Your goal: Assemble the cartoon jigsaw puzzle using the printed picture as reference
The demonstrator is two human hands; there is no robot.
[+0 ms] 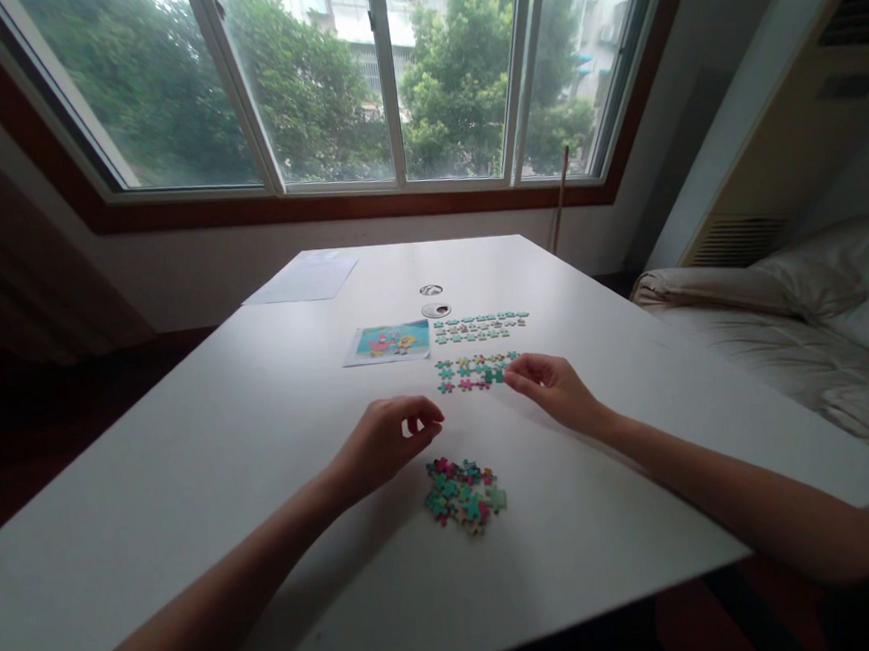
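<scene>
Right hand (pixel 552 388) pinched at the near row of laid-out pieces (pixel 474 371), left hand (pixel 388 444) loosely curled, apparently empty, just above-left of loose pile (pixel 463 494).

You have bare table (pixel 227 462) to the left; the loose pile (pixel 463 492) and piece rows (pixel 474 370) block your front.

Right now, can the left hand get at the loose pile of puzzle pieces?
Probably yes. The left hand hovers just up-left of the loose pile of puzzle pieces on the white table, with nothing between them. The right hand is off at the laid-out rows.
</scene>
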